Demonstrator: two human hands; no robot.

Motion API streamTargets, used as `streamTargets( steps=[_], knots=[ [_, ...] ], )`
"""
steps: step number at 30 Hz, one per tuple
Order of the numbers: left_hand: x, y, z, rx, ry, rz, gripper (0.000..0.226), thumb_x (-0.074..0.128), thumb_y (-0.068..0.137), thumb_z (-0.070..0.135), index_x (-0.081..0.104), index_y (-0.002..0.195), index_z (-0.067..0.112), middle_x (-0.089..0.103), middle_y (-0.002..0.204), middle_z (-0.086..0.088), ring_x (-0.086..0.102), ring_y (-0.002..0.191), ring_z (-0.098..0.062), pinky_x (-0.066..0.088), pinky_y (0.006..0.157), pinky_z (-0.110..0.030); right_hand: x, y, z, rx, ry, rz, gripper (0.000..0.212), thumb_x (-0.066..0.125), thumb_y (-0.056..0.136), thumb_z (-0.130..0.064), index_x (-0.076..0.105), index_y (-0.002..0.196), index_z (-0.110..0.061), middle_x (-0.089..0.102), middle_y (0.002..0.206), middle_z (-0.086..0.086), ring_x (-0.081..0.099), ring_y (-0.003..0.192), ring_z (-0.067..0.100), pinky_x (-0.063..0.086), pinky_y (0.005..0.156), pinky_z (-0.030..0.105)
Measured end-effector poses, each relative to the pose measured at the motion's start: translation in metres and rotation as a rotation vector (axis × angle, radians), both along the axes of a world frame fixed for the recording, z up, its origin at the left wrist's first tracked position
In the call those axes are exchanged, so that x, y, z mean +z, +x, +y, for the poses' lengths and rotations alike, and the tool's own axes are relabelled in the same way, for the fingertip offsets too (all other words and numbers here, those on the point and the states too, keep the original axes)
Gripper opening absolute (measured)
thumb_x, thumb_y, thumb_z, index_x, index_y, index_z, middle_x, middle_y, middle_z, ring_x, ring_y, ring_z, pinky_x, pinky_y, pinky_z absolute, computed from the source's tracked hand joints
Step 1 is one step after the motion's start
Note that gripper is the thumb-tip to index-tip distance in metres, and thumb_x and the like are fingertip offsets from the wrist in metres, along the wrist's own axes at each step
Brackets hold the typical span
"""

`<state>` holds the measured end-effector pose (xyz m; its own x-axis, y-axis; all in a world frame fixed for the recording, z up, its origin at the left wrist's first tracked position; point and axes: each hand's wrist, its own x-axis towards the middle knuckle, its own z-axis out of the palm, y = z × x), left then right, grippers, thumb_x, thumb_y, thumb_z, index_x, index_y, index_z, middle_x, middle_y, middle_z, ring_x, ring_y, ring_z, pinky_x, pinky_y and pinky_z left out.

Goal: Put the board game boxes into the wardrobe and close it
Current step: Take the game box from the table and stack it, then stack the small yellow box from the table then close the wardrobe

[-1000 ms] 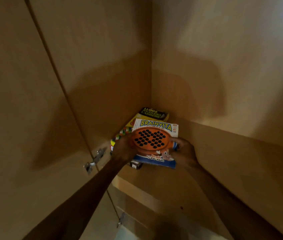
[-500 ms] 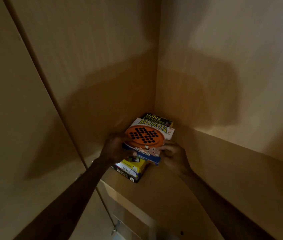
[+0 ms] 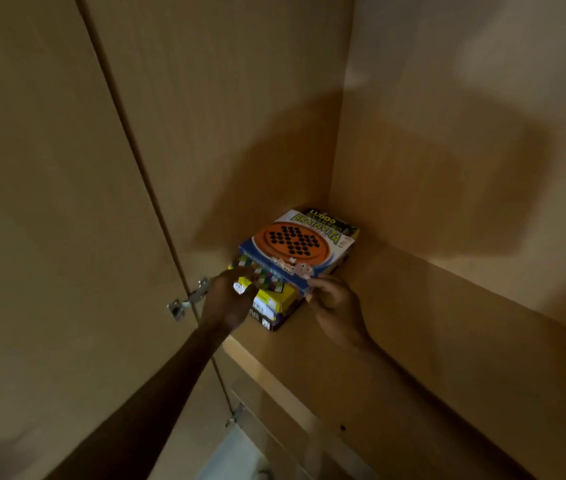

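The Brainvita box (image 3: 297, 245), white and blue with an orange peg board on its lid, lies flat on top of a stack in the wardrobe shelf's back left corner. Under it is the Ludo box (image 3: 326, 216), whose black top end and chequered front edge stick out. A dark bottom box (image 3: 276, 318) with yellow and white labels juts out at the front. My left hand (image 3: 227, 299) grips the Ludo box's chequered front edge at the stack's left. My right hand (image 3: 331, 303) pinches the Brainvita box's front right corner.
The wooden shelf (image 3: 395, 341) runs right and toward me from the stack. The wardrobe's side wall is close on the left, with a metal hinge (image 3: 188, 299) beside my left wrist. The open door (image 3: 49, 237) fills the left. A lower shelf edge and second hinge (image 3: 234, 415) show below.
The Brainvita box has gone from held above the stack to lying flat on it, pushed back into the corner. My left hand has dropped to the Ludo box's front edge.
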<state>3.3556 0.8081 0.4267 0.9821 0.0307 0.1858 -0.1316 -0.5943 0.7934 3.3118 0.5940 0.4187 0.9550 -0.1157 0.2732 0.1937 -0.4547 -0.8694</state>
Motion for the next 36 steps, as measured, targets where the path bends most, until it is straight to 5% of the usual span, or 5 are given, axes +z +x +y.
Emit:
streamTargets(
  steps=[9, 12, 15, 24, 36],
  knots=[
    [-0.068, -0.183, 0.064, 0.285, -0.258, 0.199, 0.019, 0.068, 0.088, 0.017, 0.070, 0.106, 0.021, 0.071, 0.096, 0.013, 0.065, 0.084, 0.009, 0.046, 0.068, -0.005, -0.062, -0.096, 0.079, 0.261, 0.170, 0.326, 0.019, 0.063, 0.078, -0.025, 0.069, 0.096, -0.029, 0.073, 0.101, -0.006, 0.067, 0.093, 0.006, 0.053, 0.080, 0.022],
    [-0.084, -0.256, 0.092, 0.445, -0.306, 0.245, 0.019, 0.068, 0.087, 0.014, 0.071, 0.106, 0.019, 0.072, 0.096, 0.011, 0.066, 0.086, 0.003, 0.050, 0.073, -0.012, -0.078, -0.136, 0.117, 0.440, 0.096, 0.414, 0.017, 0.065, 0.084, -0.022, 0.069, 0.100, -0.027, 0.073, 0.101, -0.004, 0.067, 0.098, 0.011, 0.055, 0.087, 0.032],
    [-0.094, -0.330, 0.120, 0.608, -0.370, 0.261, 0.019, 0.067, 0.088, 0.014, 0.071, 0.105, 0.021, 0.072, 0.096, 0.011, 0.066, 0.089, -0.001, 0.050, 0.078, -0.019, -0.087, -0.178, 0.158, 0.573, -0.007, 0.470, 0.018, 0.064, 0.085, -0.022, 0.070, 0.102, -0.027, 0.072, 0.100, -0.008, 0.066, 0.096, 0.007, 0.055, 0.083, 0.026],
    [-0.095, -0.548, 0.217, 0.990, -0.494, 0.174, 0.022, 0.065, 0.091, 0.016, 0.068, 0.111, 0.022, 0.073, 0.100, 0.011, 0.065, 0.090, 0.005, 0.044, 0.072, -0.002, -0.081, -0.340, 0.321, 0.988, -0.098, 0.490, 0.020, 0.064, 0.087, -0.017, 0.071, 0.106, -0.018, 0.071, 0.096, -0.010, 0.063, 0.081, -0.002, 0.050, 0.073, 0.013],
    [-0.085, -0.884, 0.298, 1.603, -0.537, -0.039, 0.022, 0.069, 0.087, 0.012, 0.069, 0.108, 0.018, 0.073, 0.099, 0.002, 0.068, 0.090, -0.010, 0.053, 0.078, -0.019, -0.068, -0.639, 0.523, 1.635, -0.185, 0.439, 0.019, 0.066, 0.087, -0.016, 0.070, 0.105, -0.023, 0.072, 0.094, -0.009, 0.066, 0.085, 0.004, 0.053, 0.075, 0.014]
  ],
)
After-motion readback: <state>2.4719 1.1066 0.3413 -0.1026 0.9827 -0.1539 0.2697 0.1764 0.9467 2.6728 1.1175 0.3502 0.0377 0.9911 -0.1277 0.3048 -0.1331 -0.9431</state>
